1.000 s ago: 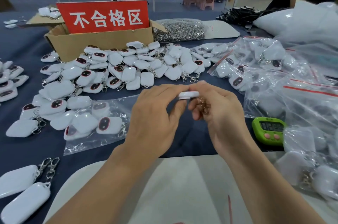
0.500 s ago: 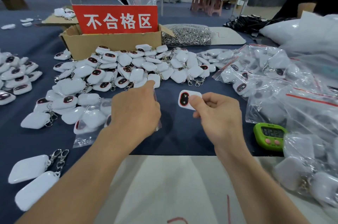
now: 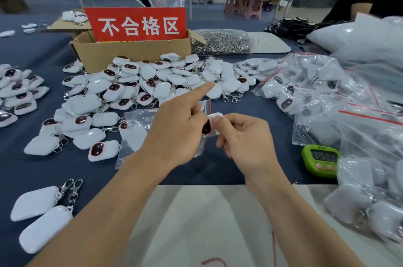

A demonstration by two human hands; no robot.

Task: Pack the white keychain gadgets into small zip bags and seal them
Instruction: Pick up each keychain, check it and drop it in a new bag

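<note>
I'm watching the left hand now: its forefinger is sticking straight out toward one o'clock while the thumb and the other fingers are pinching a small clear zip bag. The bag is hanging with its red seal strip up at twelve o'clock and its bottom down at six. Touching it at three o'clock, the right hand is pinching one white keychain gadget between the thumb and curled fingers, in the air above the middle of the worktop. The gadget's long axis is running nearly upright, the top leaning slightly toward one o'clock, and its dark oval face is turning toward nine o'clock, at the left hand. I cannot tell whether its lower end is inside the bag.

The worktop is wearing a dark blue cloth. At eleven o'clock a heap of loose gadgets is lying in front of a cardboard box carrying a red sign with white characters. At twelve to one o'clock a bag of metal clasps is sitting just beside the box. Filled clear bags are piling up at two to four o'clock, with a green timer near them at four. Two gadgets with clasps are lying at eight o'clock. Far back, long tables and pink stools are standing.
</note>
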